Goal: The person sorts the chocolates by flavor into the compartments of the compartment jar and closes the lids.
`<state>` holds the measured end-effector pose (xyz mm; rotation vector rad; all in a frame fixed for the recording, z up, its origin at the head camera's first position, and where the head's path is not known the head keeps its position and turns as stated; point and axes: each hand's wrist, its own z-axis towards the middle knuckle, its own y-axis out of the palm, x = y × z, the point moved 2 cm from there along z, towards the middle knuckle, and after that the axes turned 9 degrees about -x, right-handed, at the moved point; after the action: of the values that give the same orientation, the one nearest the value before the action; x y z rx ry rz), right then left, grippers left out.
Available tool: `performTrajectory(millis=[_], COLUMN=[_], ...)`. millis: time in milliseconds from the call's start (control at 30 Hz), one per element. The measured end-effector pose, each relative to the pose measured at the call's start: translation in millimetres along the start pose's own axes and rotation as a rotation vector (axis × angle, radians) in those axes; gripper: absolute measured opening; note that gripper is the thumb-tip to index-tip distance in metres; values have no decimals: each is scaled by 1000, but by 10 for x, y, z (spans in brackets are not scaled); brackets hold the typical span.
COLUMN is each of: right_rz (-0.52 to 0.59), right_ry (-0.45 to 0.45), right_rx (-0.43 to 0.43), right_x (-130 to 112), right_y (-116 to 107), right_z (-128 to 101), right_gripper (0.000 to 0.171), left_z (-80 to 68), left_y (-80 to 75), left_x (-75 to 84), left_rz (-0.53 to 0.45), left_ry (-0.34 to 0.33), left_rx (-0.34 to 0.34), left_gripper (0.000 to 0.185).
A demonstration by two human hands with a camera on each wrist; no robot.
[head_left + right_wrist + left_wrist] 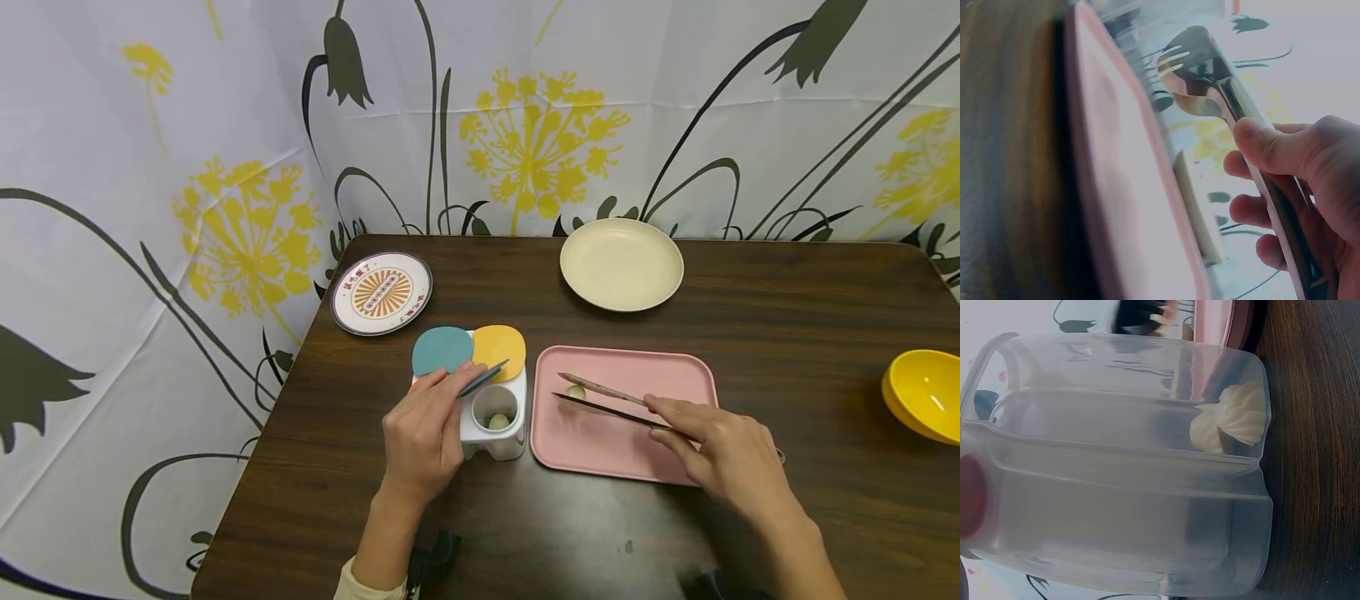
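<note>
Dark woodgrain table [787, 333]: right hand [731, 458] fingers clamped round slim metal tongs [611, 400], left hand [423, 433] pinching thin round lid [483, 379].

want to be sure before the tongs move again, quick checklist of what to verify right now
1. Tongs gripped by the right hand: ok.
2. Tong tips around the dumpling over the pink tray: ok; whether they squeeze it, cannot tell.
3. Blue lid lifted by the left hand: ok.
4. Open compartment of the white container free: not ok, a dumpling already inside.
5. Container steady on the table: ok.
</note>
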<state>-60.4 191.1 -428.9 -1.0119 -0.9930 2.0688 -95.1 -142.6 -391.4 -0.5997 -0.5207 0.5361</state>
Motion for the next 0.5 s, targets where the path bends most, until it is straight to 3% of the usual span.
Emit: performTrajectory(millis=[233, 500], right_rz=[49, 139], right_ry=[-100, -272], right_rx=[139, 238], right_x=[-188, -499], right_y=[-202, -397], right_z=[98, 250], right_gripper=[45, 38], left_z=[-4, -4], left_y=[7, 1], left_x=[-2, 5], left_rz=[-4, 7], left_ry=[-2, 7], left_rx=[0, 10], left_gripper=[33, 33])
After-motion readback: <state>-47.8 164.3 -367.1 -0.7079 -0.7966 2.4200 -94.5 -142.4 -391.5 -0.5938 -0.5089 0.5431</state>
